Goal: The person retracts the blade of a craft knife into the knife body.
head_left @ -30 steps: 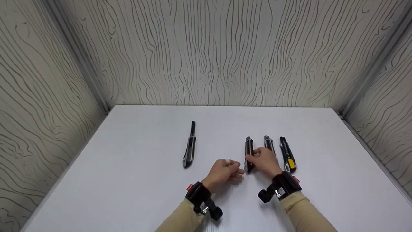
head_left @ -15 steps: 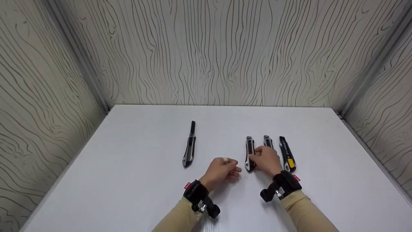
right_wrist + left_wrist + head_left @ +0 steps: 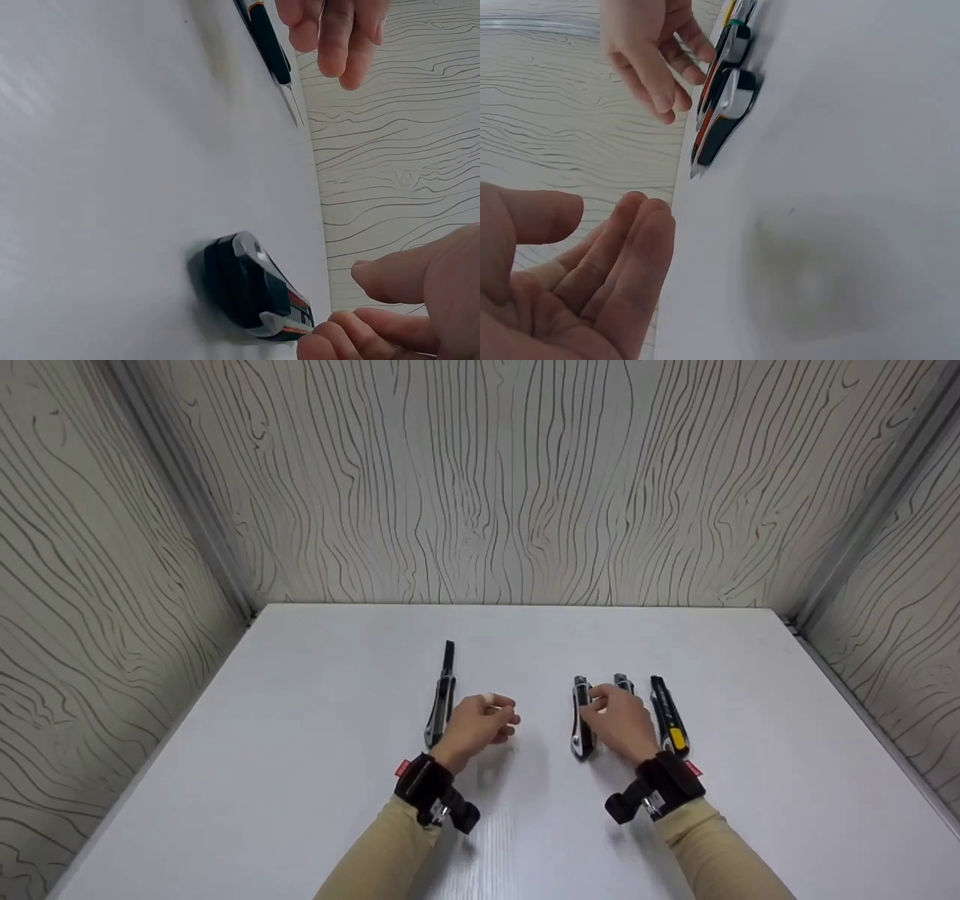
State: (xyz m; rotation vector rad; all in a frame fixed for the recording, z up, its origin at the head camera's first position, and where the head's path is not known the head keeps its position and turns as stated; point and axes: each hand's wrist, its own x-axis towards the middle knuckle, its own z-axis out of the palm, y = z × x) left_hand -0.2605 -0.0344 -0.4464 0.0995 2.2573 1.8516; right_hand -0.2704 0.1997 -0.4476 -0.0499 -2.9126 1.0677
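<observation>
Four utility knives lie on the white table. My left hand (image 3: 478, 726), fingers loosely bent and holding nothing, hovers beside the left utility knife (image 3: 443, 701), whose dark blade (image 3: 449, 654) is extended. In the left wrist view its thumb and fingers stand apart. My right hand (image 3: 624, 726) is over the silver-and-black middle utility knife (image 3: 580, 741), fingertips right at its side, thumb apart from the fingers. That knife's rounded end (image 3: 225, 277) shows in the right wrist view. Under the right hand, another utility knife (image 3: 622, 682) is mostly hidden.
A black-and-yellow utility knife (image 3: 670, 716) lies to the right of my right hand. The white table (image 3: 300, 780) ends at a wood-grain panel (image 3: 480, 495) at the back, with similar panels at both sides. Each wrist wears a black camera strap (image 3: 426, 784).
My left hand has moved left and up, away from the middle knife toward the left knife. My right hand has eased its fingers off the middle knife, which has turned slightly.
</observation>
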